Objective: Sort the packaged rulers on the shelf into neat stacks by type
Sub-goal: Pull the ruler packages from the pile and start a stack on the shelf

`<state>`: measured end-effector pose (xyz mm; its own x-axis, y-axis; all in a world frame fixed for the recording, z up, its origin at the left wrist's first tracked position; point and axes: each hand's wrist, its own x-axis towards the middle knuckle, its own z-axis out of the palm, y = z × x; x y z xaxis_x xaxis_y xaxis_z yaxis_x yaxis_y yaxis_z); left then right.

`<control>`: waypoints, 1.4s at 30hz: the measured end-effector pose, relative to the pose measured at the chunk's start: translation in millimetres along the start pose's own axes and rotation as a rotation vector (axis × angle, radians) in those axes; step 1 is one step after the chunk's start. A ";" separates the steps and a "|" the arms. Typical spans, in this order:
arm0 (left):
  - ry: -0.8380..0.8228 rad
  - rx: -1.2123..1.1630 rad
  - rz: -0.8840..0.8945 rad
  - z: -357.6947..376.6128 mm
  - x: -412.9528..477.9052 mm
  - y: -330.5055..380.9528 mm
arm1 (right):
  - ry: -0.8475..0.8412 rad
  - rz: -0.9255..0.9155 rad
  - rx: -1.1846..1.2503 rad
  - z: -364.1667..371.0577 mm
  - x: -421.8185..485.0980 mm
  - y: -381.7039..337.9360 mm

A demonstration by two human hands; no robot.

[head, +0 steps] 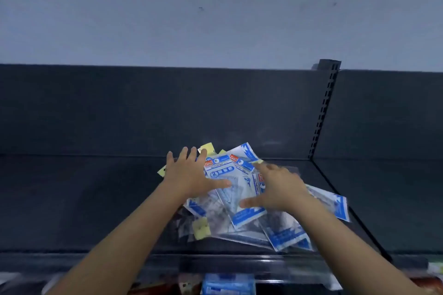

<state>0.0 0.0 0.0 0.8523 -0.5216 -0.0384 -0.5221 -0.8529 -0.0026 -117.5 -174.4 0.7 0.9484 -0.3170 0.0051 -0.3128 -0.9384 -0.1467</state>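
A loose pile of packaged rulers (242, 201) lies on the dark shelf (84, 199), right of its middle. Most packs are clear plastic with blue and white cards; a few have pale yellow header cards (201, 228). My left hand (189, 175) lies flat on the pile's left side, fingers spread and straight, thumb across a blue pack. My right hand (278, 187) rests on the pile's right side with its fingers extended over the packs, slightly blurred. Neither hand grips a pack.
The shelf's dark back panel (143, 112) rises behind the pile. A slotted upright (323, 112) divides this bay from the one at right. A clear front rail (215, 263) runs along the shelf edge. Blue packs (227, 284) show on the shelf below.
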 end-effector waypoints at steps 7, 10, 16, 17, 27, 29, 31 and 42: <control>-0.091 -0.163 0.167 8.1 50.1 -23.2 | -0.001 0.111 -0.209 0.7 46.8 17.1; -0.198 -0.294 0.233 5.4 52.4 -34.8 | -0.040 0.109 0.010 3.2 60.2 14.1; -0.460 -0.158 0.340 -0.9 45.5 -45.7 | -0.127 0.050 0.114 14.8 78.2 -8.3; -0.440 -0.142 0.354 0.4 46.9 -46.2 | -0.124 0.059 0.141 13.0 80.2 -7.9; -0.339 -0.284 0.294 2.5 60.4 -61.4 | -0.013 0.032 0.103 -8.7 84.4 1.4; -0.309 -0.317 0.311 -3.7 61.9 -61.0 | 0.039 0.011 0.058 -11.5 83.1 4.2; -0.297 -0.335 0.333 -13.6 63.0 -59.7 | 0.068 0.010 0.045 -13.3 81.7 9.7; 0.025 -0.681 0.533 -46.1 89.1 24.1 | 0.141 0.115 0.165 -24.6 30.1 70.8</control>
<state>64.8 -68.1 42.5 0.5035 -0.8494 0.1579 -0.7265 -0.3174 0.6095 -112.3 -253.8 14.8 0.8872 -0.4469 0.1150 -0.3944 -0.8636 -0.3140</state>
